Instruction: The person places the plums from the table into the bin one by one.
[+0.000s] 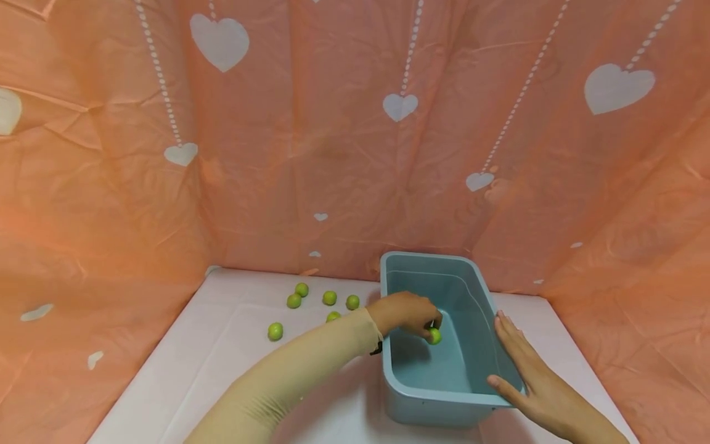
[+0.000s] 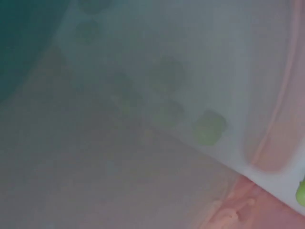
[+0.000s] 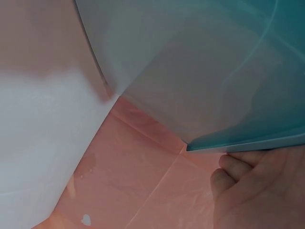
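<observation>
A grey-blue plastic bin stands on the table's right side. My left hand reaches over its left rim and pinches a green lime low inside. At the bin's right side, my right hand holds the rim, thumb over the inner side and fingers along the outside. The right wrist view shows those fingers against the rim's edge. Several more limes lie loose on the tabletop left of the bin. In the hazy left wrist view, a lime shows faintly, but the left hand cannot be made out.
A white-covered table carries everything. Orange sheeting with white hearts rises behind it and on both sides. One lime is partly hidden by the sleeved left forearm, which crosses the tabletop.
</observation>
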Tool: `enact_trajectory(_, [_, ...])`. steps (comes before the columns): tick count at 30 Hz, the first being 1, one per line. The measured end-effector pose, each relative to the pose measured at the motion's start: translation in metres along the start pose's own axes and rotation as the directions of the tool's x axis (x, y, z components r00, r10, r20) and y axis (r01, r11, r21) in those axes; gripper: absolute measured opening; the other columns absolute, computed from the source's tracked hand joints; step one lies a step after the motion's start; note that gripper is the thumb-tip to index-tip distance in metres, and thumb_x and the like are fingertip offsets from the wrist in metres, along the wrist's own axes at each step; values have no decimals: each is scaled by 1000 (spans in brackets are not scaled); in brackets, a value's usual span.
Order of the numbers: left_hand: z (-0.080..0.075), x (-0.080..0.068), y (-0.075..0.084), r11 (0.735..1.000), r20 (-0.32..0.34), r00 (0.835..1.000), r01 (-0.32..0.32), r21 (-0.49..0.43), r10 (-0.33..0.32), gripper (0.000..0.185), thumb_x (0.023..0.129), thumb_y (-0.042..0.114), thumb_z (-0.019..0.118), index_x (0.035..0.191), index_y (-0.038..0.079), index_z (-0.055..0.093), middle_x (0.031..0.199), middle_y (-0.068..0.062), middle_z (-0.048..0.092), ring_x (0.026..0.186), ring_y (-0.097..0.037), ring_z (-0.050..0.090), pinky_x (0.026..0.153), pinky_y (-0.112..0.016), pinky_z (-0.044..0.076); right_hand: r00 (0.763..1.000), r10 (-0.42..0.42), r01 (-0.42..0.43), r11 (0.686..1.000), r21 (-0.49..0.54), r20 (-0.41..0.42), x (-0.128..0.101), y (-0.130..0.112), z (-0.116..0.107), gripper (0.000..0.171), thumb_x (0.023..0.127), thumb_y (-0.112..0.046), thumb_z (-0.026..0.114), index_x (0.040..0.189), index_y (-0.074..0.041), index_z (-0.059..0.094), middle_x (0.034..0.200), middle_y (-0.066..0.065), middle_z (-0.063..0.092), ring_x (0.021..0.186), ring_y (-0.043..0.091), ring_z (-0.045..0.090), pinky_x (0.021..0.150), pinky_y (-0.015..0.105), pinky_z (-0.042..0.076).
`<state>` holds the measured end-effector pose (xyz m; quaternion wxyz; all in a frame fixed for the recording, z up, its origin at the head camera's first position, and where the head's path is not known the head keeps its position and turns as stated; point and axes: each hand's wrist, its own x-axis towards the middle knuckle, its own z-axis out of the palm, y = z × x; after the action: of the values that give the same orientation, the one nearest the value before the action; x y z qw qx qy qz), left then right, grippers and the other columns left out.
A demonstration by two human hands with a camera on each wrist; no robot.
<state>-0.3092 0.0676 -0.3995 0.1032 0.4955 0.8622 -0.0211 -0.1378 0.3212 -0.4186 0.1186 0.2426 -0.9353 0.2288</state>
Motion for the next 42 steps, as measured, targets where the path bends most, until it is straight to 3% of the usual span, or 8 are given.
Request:
enact_trajectory(10, [1, -1, 3, 998, 20, 999, 46, 47, -47, 24, 100, 39, 79, 120, 25, 78, 109, 14, 74, 94, -2, 64, 83, -22, 53, 1000, 19, -19, 1000, 11, 9, 1, -2, 0, 101, 100, -25, 77, 174, -14, 9, 181, 10, 8, 158, -4, -7, 114, 1, -1])
enact_trajectory(19, [4, -2, 3, 996, 46, 997, 58, 60, -61, 32, 102, 36, 77, 132, 25, 75, 116, 14, 75, 102, -3, 68, 88, -24, 55, 1000, 17, -17, 1000, 8, 7, 1, -2, 1, 100, 101, -25, 76, 174, -13, 10, 181, 8, 7, 158, -6, -7, 115, 2, 0])
enact_trajectory(22, [2, -3, 4, 998, 19, 999, 26, 53, -27, 29, 103, 36, 76, 130, 25, 75, 114, 14, 74, 99, -1, 67, 86, -23, 54, 1000, 24, -24, 1000, 13, 13, 1, -1, 1, 100, 101, -25, 76, 174, -14, 9, 181, 7, 6, 158, -6, -8, 114, 1, 0])
enact_trajectory(28, [-3, -6, 2, 998, -105, 993, -49, 35, 53, 26, 107, 37, 70, 130, 26, 75, 115, 13, 73, 99, 0, 66, 83, -21, 53, 1000, 20, -21, 999, 31, 15, 2, -2, 1, 101, 100, -23, 76, 174, -14, 9, 181, 5, 4, 157, -7, -9, 112, 0, 0])
enact_trajectory(37, [-9, -23, -2, 998, -240, 969, -64, 6, 63, 27, 107, 42, 69, 129, 28, 75, 117, 16, 73, 103, 0, 67, 81, -17, 52, 1000, 13, -13, 999, 37, 14, 2, -3, 1, 100, 101, -24, 76, 174, -14, 9, 181, 6, 5, 158, -4, -7, 112, 1, 0])
enact_trajectory(42, [-14, -39, -10, 995, -320, 945, -85, -51, 64, 29, 106, 42, 70, 131, 28, 75, 121, 16, 72, 110, 0, 67, 90, -16, 51, 1000, 28, -29, 999, 38, 14, 2, -2, 1, 99, 101, -23, 75, 174, -15, 8, 181, 5, 4, 158, -6, -8, 112, 0, -1])
